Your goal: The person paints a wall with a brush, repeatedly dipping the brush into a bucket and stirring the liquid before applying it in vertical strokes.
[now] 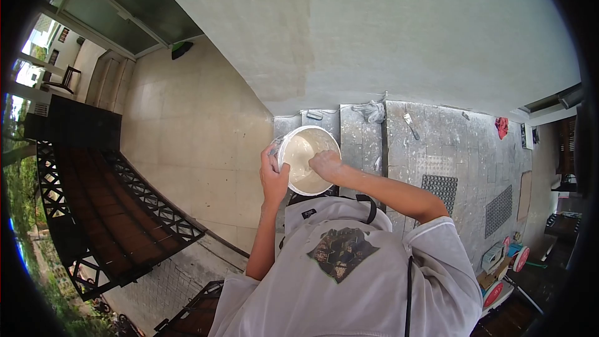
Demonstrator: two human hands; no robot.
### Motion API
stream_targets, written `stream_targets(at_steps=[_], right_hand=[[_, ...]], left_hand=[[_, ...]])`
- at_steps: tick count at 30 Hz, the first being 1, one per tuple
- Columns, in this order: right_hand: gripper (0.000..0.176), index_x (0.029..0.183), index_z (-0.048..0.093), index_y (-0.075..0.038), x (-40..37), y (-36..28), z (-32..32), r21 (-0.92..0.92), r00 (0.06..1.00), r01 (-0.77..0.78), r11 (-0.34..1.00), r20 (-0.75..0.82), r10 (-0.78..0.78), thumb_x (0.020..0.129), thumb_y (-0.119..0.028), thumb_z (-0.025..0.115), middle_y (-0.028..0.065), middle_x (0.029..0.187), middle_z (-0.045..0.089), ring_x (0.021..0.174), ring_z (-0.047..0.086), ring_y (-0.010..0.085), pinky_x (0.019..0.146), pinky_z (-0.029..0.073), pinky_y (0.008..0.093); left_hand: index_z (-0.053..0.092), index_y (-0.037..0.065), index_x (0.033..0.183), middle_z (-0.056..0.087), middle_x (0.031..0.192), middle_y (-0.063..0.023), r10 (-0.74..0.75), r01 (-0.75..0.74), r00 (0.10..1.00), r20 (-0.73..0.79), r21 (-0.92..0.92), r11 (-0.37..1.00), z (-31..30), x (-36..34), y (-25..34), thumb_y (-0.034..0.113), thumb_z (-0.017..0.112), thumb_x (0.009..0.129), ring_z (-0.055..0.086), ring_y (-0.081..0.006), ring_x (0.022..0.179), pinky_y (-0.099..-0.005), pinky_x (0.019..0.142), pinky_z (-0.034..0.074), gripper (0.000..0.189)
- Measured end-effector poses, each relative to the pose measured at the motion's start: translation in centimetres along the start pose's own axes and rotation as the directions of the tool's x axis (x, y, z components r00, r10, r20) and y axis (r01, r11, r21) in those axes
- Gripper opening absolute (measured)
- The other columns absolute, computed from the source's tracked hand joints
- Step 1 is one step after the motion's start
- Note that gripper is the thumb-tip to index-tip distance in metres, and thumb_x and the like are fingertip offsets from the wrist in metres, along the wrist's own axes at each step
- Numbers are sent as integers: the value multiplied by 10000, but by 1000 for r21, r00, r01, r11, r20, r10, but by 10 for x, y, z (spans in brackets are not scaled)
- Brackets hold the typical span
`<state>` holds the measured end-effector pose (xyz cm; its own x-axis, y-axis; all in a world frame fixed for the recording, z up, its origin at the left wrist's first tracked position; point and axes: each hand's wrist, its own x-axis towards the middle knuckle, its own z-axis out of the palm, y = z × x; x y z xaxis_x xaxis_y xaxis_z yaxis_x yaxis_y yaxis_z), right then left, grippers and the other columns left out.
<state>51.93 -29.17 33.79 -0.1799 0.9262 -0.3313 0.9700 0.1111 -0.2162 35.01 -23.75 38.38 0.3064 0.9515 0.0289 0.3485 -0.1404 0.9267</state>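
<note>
A white plastic bucket is in front of my body, with pale cream paste or paint inside it. My left hand grips the left side of the bucket, thumb over the rim and fingers around the outer wall. Over the bucket's mouth, my right hand is closed in a fist, its fingers pointing down toward the paste. Whatever it may hold is hidden by the hand and too small to make out.
A smooth pale wall rises ahead, above paint-spattered steps. On the grey floor lie a scraper, a red cloth and dark mats. Crumpled plastic sits by the wall. A metal railing stands at left.
</note>
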Motion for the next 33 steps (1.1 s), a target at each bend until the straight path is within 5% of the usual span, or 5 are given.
stream_targets(at_steps=[13,19,25,28,33], right_hand=[[113,793,694,-65,-4,0,-4,73,996,-26,997,-78,32,767,-135,610,147,791,682,786,691,306,666,549,400],[109,785,696,-76,-3,2,-4,-38,941,-77,996,-334,60,747,-144,620,140,782,684,771,695,264,621,549,345],[89,770,706,-75,-6,-3,6,-135,995,28,990,-91,-41,725,-108,637,131,814,697,790,699,253,645,554,363],[94,773,706,-70,-16,0,6,-76,988,98,992,-116,-106,724,-112,638,135,807,694,792,699,256,638,554,363],[94,772,704,-66,-13,7,-8,-24,962,-31,999,-272,24,725,-108,634,134,801,694,788,698,260,633,555,358]], left_hand=[[497,27,1195,328,607,0,21,-21,998,-53,1,1000,-2,-8,12,-5,601,735,333,-110,555,-270,540,323,473],[503,34,1179,329,621,-1,28,-28,998,-61,-10,1000,-1,-12,17,-20,578,717,340,-113,564,-273,550,331,472],[509,40,1171,331,626,-2,62,-60,997,-45,37,998,4,-14,20,-25,560,708,341,-118,569,-282,557,338,471],[514,40,1165,330,626,-5,49,-47,997,-53,31,998,7,-18,19,-19,558,713,342,-120,570,-284,558,339,457],[520,39,1154,330,623,-8,-9,10,999,-45,19,1000,3,-25,20,-10,560,720,344,-121,570,-285,555,339,439]])
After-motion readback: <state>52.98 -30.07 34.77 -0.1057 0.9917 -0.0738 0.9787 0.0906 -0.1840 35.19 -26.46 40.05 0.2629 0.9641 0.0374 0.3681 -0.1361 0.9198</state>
